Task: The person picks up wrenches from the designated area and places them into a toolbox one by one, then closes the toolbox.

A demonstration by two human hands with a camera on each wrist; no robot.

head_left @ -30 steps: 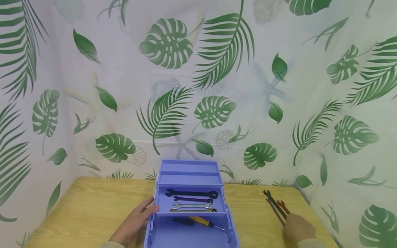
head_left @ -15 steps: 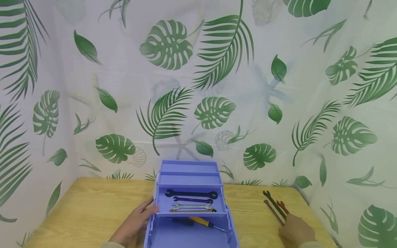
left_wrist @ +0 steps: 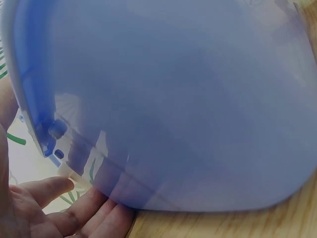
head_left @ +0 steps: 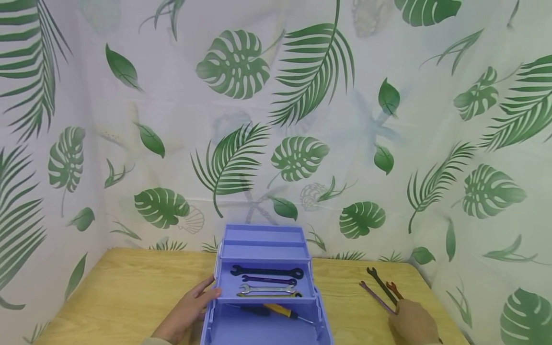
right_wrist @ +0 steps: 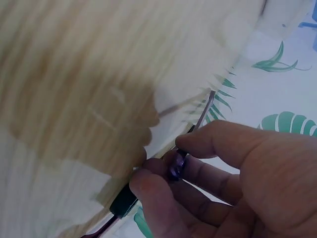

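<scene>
A blue toolbox (head_left: 267, 330) stands with its tiers spread, wrenches in its middle tray and a yellow-and-black screwdriver (head_left: 279, 310) in the bottom. At its left side my left hand (head_left: 187, 309) touches the box, thumb by the tray's edge; in the left wrist view the extended fingers (left_wrist: 106, 218) rest against the outer wall (left_wrist: 173, 124). My right hand (head_left: 414, 321) pinches a purple wrench (head_left: 378, 298) between thumb and fingers, its end hidden in the hand. Beside it lie a black wrench (head_left: 381, 283) and an orange-red wrench (head_left: 394, 290), partly covered by the hand.
The middle tray holds a black wrench (head_left: 267, 271), a small purple wrench (head_left: 269, 279), a silver wrench (head_left: 267, 289) and a yellow one (head_left: 269, 295). A dark green handle (right_wrist: 124, 201) shows under my right hand. A leaf-patterned cloth (head_left: 302, 110) surrounds the wooden table (head_left: 142, 287).
The purple wrench's far end has swung left and toward me, away from the black wrench, as my right hand shifts slightly. The left hand and toolbox stay put.
</scene>
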